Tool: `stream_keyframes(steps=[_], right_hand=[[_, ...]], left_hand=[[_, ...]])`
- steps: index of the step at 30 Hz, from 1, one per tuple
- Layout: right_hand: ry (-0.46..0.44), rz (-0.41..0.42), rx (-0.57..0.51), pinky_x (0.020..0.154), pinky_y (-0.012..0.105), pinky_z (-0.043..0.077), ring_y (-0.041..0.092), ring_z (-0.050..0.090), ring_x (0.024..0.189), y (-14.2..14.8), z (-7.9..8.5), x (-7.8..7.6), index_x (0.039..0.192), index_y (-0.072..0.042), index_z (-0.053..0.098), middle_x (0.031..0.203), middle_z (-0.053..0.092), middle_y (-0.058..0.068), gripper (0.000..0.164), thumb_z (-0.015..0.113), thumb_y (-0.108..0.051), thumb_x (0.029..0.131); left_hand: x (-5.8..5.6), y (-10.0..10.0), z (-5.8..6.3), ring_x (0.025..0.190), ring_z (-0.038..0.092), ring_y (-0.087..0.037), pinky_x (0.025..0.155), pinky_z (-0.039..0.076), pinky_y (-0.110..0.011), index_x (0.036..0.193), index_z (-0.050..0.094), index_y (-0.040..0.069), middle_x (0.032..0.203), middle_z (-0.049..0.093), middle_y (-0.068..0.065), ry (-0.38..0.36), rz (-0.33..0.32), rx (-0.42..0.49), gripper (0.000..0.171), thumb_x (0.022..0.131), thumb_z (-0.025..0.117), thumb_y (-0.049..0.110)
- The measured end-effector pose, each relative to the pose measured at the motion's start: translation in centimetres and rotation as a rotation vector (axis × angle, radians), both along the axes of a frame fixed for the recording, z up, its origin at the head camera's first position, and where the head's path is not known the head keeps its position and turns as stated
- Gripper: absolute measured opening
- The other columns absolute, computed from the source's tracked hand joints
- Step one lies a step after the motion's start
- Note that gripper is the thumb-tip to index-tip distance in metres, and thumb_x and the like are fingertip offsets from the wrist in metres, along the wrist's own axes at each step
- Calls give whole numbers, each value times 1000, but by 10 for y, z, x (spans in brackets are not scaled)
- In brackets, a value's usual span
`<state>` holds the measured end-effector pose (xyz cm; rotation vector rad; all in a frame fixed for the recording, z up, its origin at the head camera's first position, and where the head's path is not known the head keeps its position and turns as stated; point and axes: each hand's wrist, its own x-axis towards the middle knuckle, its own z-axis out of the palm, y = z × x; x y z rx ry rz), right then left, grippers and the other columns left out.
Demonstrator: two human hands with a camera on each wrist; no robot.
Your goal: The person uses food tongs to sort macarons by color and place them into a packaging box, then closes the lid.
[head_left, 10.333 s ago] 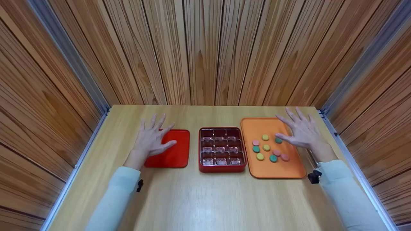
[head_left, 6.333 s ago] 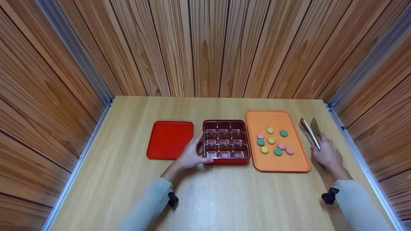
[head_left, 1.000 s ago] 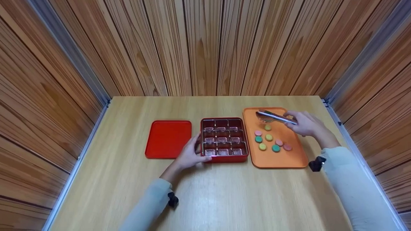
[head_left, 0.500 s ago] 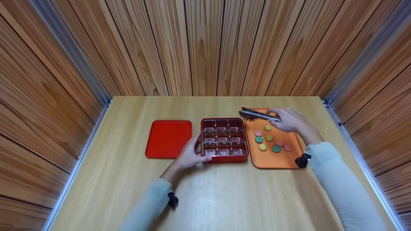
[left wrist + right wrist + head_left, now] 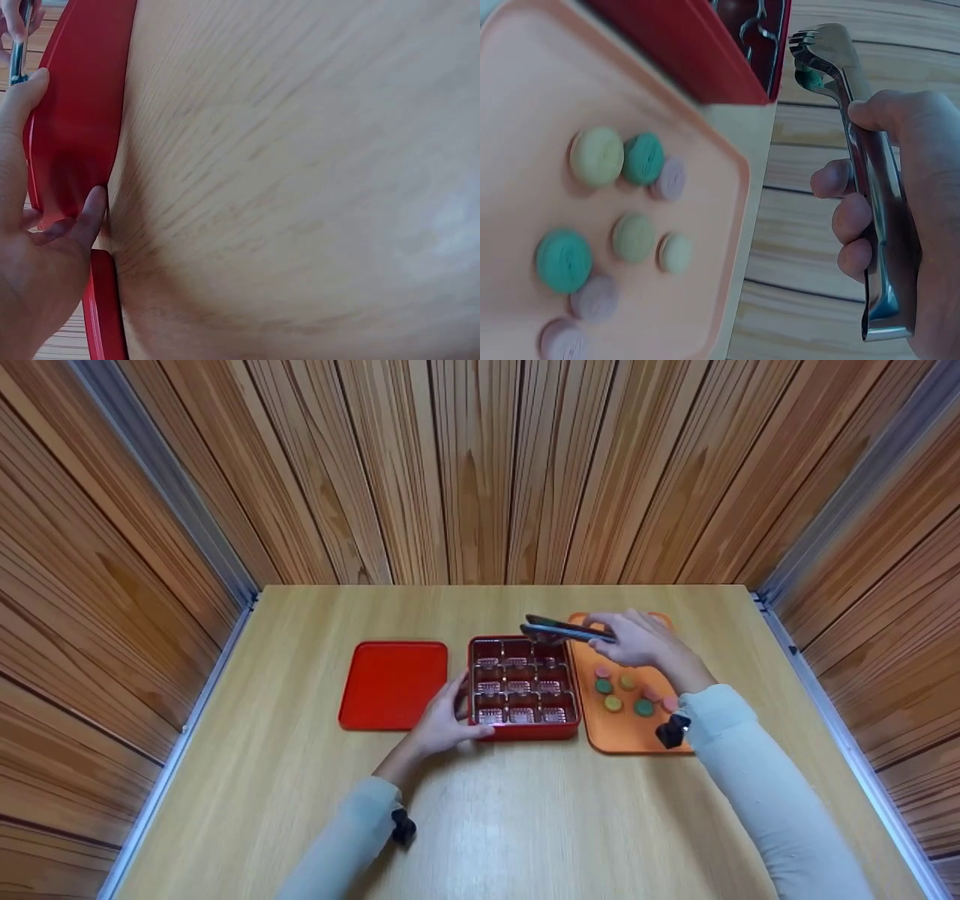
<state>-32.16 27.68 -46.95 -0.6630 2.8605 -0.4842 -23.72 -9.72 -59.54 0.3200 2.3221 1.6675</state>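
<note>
My left hand [image 5: 441, 721] holds the front left corner of a dark red box [image 5: 534, 731], its thumb along the front. A clear insert divides the box into several compartments, and those in view hold nothing. My right hand [image 5: 636, 639] grips metal tongs [image 5: 571, 631], whose tips are over the box's back right part. In the right wrist view a green macaron [image 5: 808, 79] is pinched between the tongs' tips. Yellow, pink and green macarons [image 5: 596, 156] lie on the orange tray [image 5: 616, 736], partly under my right forearm in the head view.
A flat red lid [image 5: 394, 686] lies to the left of the box. The tray stands close against the box's right side. Wood-panel walls [image 5: 480, 472] rise behind and at both sides of the table [image 5: 480, 825].
My right hand picked up the tongs from beside the tray, and a green macaron left the tray. Within the last second the tongs moved left to the box. My left hand stayed.
</note>
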Motion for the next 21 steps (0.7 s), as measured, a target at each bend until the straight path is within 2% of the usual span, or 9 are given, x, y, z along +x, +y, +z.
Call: stream_keyframes(steps=[4,6,8,10,13,15,18,21], right_hand=[[26,44,12,53,27,30,14,40,53,-14,0,-2,148,-13,68,65,48,-5,41,62,-28,111],[14,43,15,56,29,31,14,39,53,-22,0,-2,151,-13,67,64,46,-6,43,61,-30,112],[-13,18,18,67,37,42,20,49,66,-29,0,-2,156,-14,64,78,60,1,47,60,-33,113],[-11,17,32,69,38,41,21,48,67,-37,0,-2,157,-16,64,78,60,1,47,59,-36,114],[9,38,40,61,34,40,19,46,63,-48,0,-3,156,-17,64,74,57,-1,46,60,-37,115],[39,72,36,52,27,26,12,34,52,-55,0,-3,153,-17,67,62,41,-8,43,61,-35,114],[48,94,29,52,28,25,12,33,53,-62,0,-3,153,-16,67,63,42,-7,43,63,-33,114],[50,103,35,57,30,29,14,37,57,-67,-1,-2,152,-16,67,66,47,-5,42,63,-32,113]], left_hand=[[0,0,0,174,33,-38,135,46,-53,182,18,17,185,33,-15,-5,5,-7,121,91,97,25],[0,0,1,174,33,-38,135,46,-53,182,18,17,185,33,-15,-5,7,-7,122,90,98,26],[0,-1,1,174,33,-38,135,46,-52,182,19,17,185,33,-15,-3,8,-5,123,89,98,27],[0,0,1,174,33,-38,135,47,-52,182,19,17,185,32,-15,-5,8,-3,123,89,99,28],[1,0,1,173,33,-38,134,47,-52,182,19,17,186,31,-15,-11,9,-5,123,89,99,30],[1,0,1,174,33,-39,134,47,-53,182,18,17,186,30,-15,-13,9,-5,123,90,98,30],[1,0,1,173,33,-39,133,48,-53,182,18,16,185,32,-16,-14,4,10,123,90,98,27],[1,0,0,174,33,-40,133,48,-53,182,18,14,185,33,-17,-15,-2,22,123,90,98,24]])
